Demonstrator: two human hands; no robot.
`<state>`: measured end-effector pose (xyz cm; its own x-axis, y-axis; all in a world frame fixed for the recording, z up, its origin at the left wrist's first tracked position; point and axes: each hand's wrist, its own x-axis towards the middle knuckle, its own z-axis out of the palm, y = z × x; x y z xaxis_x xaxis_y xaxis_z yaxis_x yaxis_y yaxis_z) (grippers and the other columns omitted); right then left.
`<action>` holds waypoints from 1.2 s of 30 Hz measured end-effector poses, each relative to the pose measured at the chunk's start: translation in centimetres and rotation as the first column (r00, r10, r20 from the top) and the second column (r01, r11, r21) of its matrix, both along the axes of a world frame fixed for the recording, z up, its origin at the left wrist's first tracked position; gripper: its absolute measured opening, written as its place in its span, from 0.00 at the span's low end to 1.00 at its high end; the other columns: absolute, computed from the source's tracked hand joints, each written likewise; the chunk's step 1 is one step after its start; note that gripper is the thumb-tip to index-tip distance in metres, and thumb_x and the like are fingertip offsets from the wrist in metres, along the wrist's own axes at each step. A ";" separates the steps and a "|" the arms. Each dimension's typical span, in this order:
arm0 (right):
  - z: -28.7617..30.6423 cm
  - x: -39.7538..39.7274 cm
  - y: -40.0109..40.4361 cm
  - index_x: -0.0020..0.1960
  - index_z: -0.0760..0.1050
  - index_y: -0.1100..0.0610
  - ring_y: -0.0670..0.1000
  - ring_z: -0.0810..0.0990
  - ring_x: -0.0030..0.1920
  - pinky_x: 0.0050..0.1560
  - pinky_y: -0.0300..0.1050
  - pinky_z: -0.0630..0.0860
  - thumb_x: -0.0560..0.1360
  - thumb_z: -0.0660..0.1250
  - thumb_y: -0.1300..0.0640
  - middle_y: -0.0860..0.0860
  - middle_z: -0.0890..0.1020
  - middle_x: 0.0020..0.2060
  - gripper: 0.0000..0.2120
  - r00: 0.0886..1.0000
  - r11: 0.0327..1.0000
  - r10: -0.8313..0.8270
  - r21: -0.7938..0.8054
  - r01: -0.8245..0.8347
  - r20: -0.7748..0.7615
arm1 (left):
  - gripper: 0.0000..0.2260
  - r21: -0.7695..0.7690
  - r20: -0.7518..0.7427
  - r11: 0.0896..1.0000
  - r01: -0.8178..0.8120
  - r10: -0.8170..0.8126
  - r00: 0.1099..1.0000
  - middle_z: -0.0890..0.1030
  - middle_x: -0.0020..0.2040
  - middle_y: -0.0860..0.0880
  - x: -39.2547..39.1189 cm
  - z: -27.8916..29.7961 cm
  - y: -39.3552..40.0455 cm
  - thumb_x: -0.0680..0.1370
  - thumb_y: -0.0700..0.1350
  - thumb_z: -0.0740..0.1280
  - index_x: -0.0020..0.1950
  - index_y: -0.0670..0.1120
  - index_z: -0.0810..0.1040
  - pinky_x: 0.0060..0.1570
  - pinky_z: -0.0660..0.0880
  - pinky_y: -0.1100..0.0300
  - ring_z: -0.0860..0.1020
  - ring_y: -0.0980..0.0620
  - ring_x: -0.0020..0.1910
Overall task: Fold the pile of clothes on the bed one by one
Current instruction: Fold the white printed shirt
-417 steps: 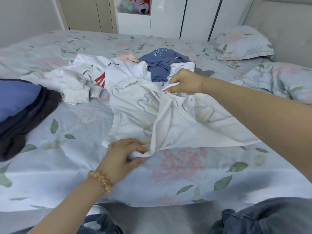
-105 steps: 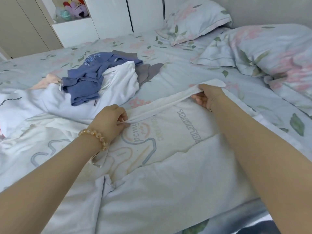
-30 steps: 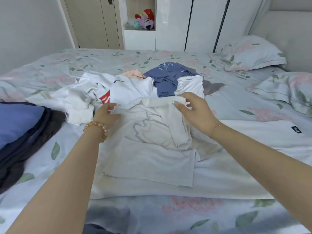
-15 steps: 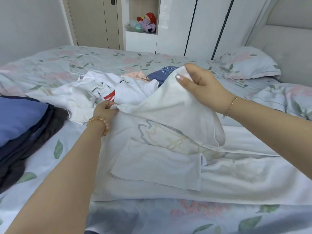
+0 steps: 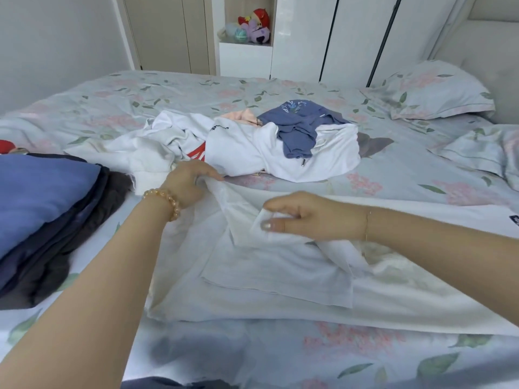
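Bed point(image 5: 174, 91) is filling most of the view, covered in a pale blue sheet printed with pink flowers and green leaves. White garment point(image 5: 266, 276) is lying spread on the near half. Left hand point(image 5: 191, 181), beaded bracelet at the wrist, is pinching the garment's far left edge, fingers closed on the cloth. Right hand point(image 5: 311, 216) is gripping a gathered fold near the middle, thumb and fingers closed over it. Unfolded pile point(image 5: 252, 144) is sitting just beyond the hands: white pieces, a blue top, a bit of peach. Folded dark stack point(image 5: 47, 217) is resting at the left edge. Pillow point(image 5: 438, 91) is lying far right. White wardrobe doors point(image 5: 351, 37) are standing behind the bed, with soft toys point(image 5: 252, 26) in an open niche.
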<state>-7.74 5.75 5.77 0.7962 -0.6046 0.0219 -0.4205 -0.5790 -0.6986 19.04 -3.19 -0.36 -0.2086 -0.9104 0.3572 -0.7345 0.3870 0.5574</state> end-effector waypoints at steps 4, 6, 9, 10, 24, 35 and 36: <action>1.0 0.3 -5.3 0.46 0.77 0.62 0.37 0.73 0.39 0.44 0.28 0.68 0.80 0.63 0.60 0.47 0.77 0.40 0.08 0.982 0.979 -0.182 0.103 0.176 0.056 | 0.18 0.387 -0.189 0.891 0.237 -0.175 0.966 0.81 0.48 0.51 -4.1 1.1 3.6 0.66 0.33 0.58 0.49 0.43 0.82 0.53 0.71 0.69 0.77 0.57 0.49; 0.1 0.1 -8.3 0.45 0.77 0.57 0.34 0.73 0.34 0.42 0.30 0.68 0.80 0.64 0.57 0.44 0.76 0.36 0.07 0.948 0.948 -0.316 0.026 0.316 0.022 | 0.12 0.486 -0.315 0.819 0.305 -0.161 0.935 0.80 0.42 0.52 -5.7 0.8 4.8 0.67 0.41 0.60 0.45 0.41 0.80 0.48 0.72 0.67 0.77 0.59 0.41; -2.0 -0.5 -11.2 0.62 0.74 0.55 0.42 0.76 0.45 0.48 0.40 0.69 0.79 0.64 0.47 0.51 0.77 0.46 0.16 0.825 0.832 -0.550 -0.003 0.555 -0.130 | 0.09 0.596 -0.426 0.729 0.337 -0.069 0.902 0.81 0.41 0.58 -5.8 0.1 5.9 0.76 0.53 0.67 0.48 0.49 0.79 0.43 0.71 0.74 0.78 0.65 0.39; -2.5 -1.1 -11.3 0.69 0.69 0.55 0.47 0.75 0.55 0.54 0.41 0.68 0.79 0.62 0.43 0.54 0.76 0.56 0.24 0.768 0.790 -0.601 -0.019 0.613 -0.223 | 0.11 0.613 -0.371 0.734 0.292 -0.059 0.927 0.79 0.39 0.55 -5.5 -0.5 5.6 0.77 0.56 0.67 0.46 0.49 0.78 0.41 0.71 0.72 0.77 0.63 0.37; -5.5 -10.5 -5.1 0.33 0.63 0.56 0.48 0.64 0.31 0.31 0.40 0.59 0.75 0.70 0.50 0.52 0.66 0.31 0.20 0.620 0.580 -0.778 0.268 0.769 -0.097 | 0.20 0.354 -0.320 0.933 0.068 0.052 0.946 0.62 0.28 0.55 -8.4 -0.7 5.2 0.79 0.50 0.66 0.30 0.50 0.62 0.33 0.59 0.61 0.61 0.57 0.29; -9.0 -7.7 -8.6 0.54 0.71 0.58 0.56 0.76 0.55 0.45 0.42 0.66 0.77 0.67 0.49 0.56 0.77 0.56 0.14 0.524 0.527 -0.843 0.010 0.850 -0.125 | 0.24 0.409 -0.066 0.902 -0.137 0.179 0.982 0.75 0.41 0.48 -6.2 -1.8 7.5 0.78 0.39 0.60 0.72 0.56 0.64 0.41 0.70 0.59 0.75 0.49 0.41; -8.9 -7.4 -8.3 0.55 0.70 0.58 0.57 0.75 0.56 0.46 0.43 0.67 0.77 0.66 0.48 0.57 0.77 0.57 0.15 0.526 0.530 -0.842 -0.012 0.848 -0.119 | 0.24 0.447 -0.079 0.884 -0.139 0.194 0.978 0.75 0.42 0.50 -6.4 -1.4 7.3 0.77 0.39 0.60 0.70 0.57 0.64 0.42 0.70 0.58 0.74 0.50 0.40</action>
